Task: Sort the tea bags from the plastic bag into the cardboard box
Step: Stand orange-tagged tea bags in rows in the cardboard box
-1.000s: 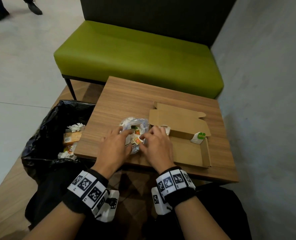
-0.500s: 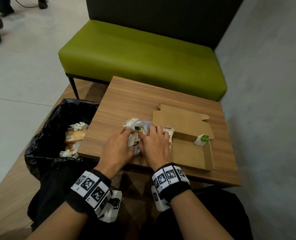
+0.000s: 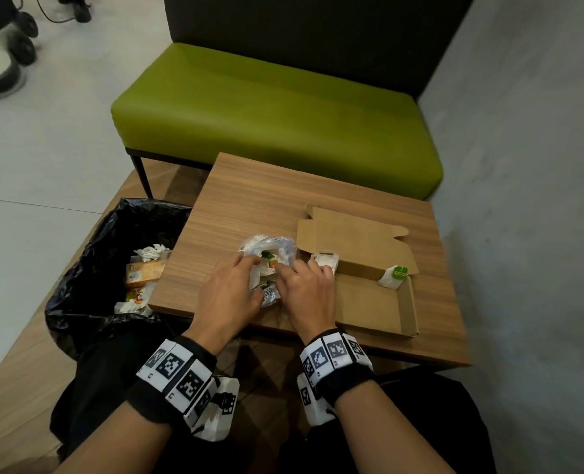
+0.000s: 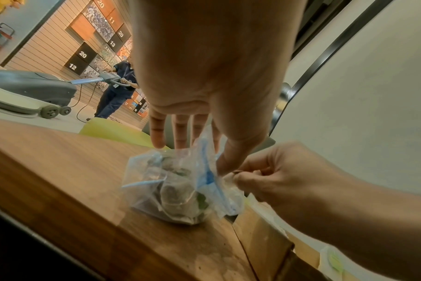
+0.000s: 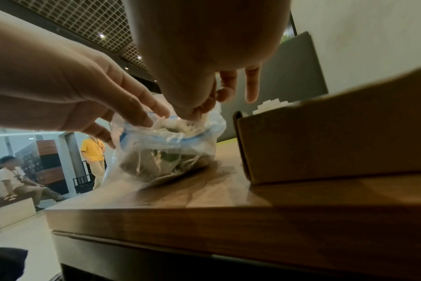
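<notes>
A clear plastic bag (image 3: 269,249) with a blue zip strip sits on the wooden table (image 3: 249,200), holding several tea bags. My left hand (image 3: 246,270) pinches the bag's left rim between thumb and fingers (image 4: 228,157). My right hand (image 3: 297,282) pinches the right rim (image 5: 195,110) with thumb and forefinger, its other fingers loose. Right of the bag lies the open cardboard box (image 3: 372,302), with its lid (image 3: 352,241) folded back. A tea bag with a green tag (image 3: 394,276) leans on the box's far wall. A white tea bag (image 3: 327,260) lies at its left corner.
A bin with a black liner (image 3: 88,268) holding wrappers and tissues stands against the table's left edge. A green bench (image 3: 266,114) is behind the table and a grey wall (image 3: 523,200) on the right. People and a floor-cleaning machine (image 4: 31,91) are farther off.
Both hands have drawn together onto the bag's mouth. The right hand has shifted left from the box edge. The bag's rim now stands raised between the fingers.
</notes>
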{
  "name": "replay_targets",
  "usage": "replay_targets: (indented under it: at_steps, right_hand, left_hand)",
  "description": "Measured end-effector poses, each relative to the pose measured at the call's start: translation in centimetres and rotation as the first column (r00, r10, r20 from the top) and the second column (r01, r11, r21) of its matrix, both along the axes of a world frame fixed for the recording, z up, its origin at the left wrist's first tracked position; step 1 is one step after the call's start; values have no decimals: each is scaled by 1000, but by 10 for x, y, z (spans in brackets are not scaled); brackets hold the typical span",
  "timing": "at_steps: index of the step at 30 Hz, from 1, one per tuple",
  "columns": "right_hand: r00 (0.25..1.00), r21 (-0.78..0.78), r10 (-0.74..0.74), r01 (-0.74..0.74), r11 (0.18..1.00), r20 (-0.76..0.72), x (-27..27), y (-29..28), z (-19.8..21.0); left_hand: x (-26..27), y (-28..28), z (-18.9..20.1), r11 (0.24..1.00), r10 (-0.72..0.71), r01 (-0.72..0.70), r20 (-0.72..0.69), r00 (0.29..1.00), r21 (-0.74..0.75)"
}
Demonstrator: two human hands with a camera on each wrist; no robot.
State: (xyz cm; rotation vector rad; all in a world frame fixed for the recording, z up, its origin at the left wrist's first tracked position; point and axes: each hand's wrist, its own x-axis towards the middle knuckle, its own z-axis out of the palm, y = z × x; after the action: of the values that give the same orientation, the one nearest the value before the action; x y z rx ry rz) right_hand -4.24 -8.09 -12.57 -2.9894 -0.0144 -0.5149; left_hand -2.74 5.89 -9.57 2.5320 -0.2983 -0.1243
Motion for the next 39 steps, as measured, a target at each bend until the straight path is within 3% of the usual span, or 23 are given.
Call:
replay_targets:
  at_steps: [5,8,10,13,16,18,22,24,27,31,39]
  right_hand:
    - [983,213,37,-76,974,181,-10,-10,9]
    - [978,352,3,-79,933,211,-16,-19,14]
    - [982,523,-29,-75,849,188,-20,-24,17]
    - [997,786,-69,12,619,40,-30,-33,25]
    - [997,896,-63,63,441,-39,-42,-41,31]
    - [998,928,-54,49,370,-31,-49,-46,33]
    - [998,948,-10,62,314,-62,-60,-54,31]
    - [998,951,11,56,303,-62,-66,-57,33]
    - [998,962,23,50,269,-59,-75,-58,38]
    - [997,976,25,66,206,-73,-84,-60,38]
    - [979,975,-185,124,182,-89,-87,-53,32]
  left_hand:
    - [-1,-1,-3,1000,7,-7,9,1000,21]
    - [-1,-2,-4,999,15,-15,-4,1000,36]
    - [-1,-3,-5,999,5,-4,-17,1000,40]
    - [-2,-4,-6,999,-35,36,-41,999,32]
    - [-6,-3,-4,996,-86,86,24,996,3]
    - [-11,-4,1,991,-114,123,146,983,-57]
    - [-24,-16,12,966,-114,190,371,922,-176]
    - [-31,-24,16,926,-128,223,304,944,-304]
    - [-39,-33,16,867,-170,175,54,984,-467]
    - [-43,-38,10,791,-257,62,-238,937,-609]
    - [-48,-41,9,776,-208,-4,-261,943,-631]
